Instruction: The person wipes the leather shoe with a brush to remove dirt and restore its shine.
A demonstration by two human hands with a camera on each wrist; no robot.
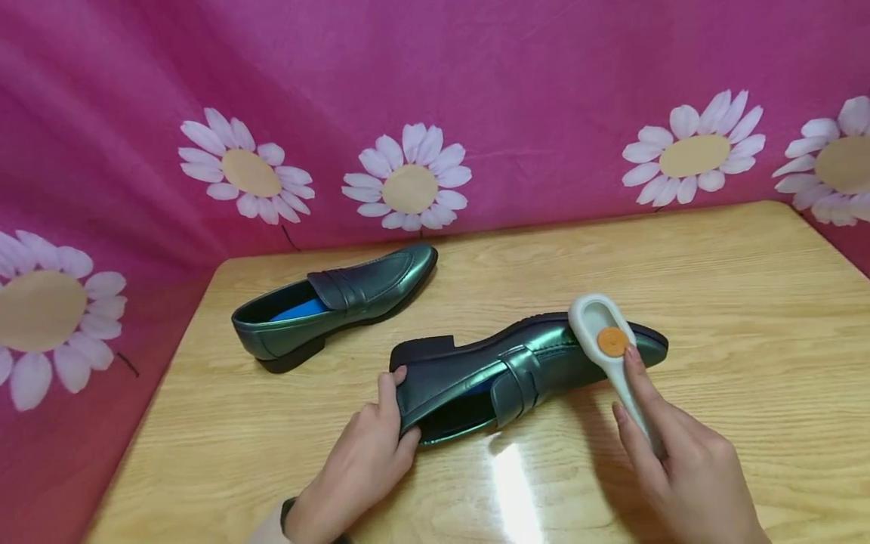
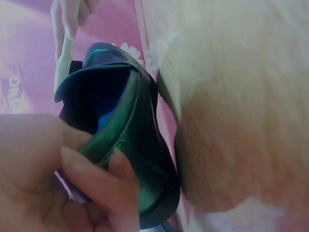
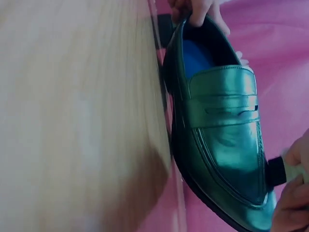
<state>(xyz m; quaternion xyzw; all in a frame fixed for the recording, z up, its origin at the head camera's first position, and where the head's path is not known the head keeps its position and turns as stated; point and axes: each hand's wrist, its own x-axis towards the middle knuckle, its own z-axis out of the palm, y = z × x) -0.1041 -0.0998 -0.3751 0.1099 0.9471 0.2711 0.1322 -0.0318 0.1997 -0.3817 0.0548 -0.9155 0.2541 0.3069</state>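
A dark green metallic loafer [image 1: 469, 378] is tipped on its side, its opening toward me and its sole edge facing away. My left hand [image 1: 367, 442] grips the loafer by its heel end, thumb at the opening's rim; the left wrist view shows the blue insole inside. In my right hand [image 1: 693, 461] is a white-handled shoe brush [image 1: 601, 329] with an orange round spot, gripped by its handle. In the right wrist view the dark brush head [image 3: 276, 171] meets the side of the loafer's toe part.
The matching loafer [image 1: 340, 302] stands upright at the back left of the wooden table [image 1: 306, 468], toe pointing right. Behind the table hangs a pink cloth [image 1: 530, 91] printed with white daisies. Bright glare [image 1: 514, 491] falls on the tabletop near the front.
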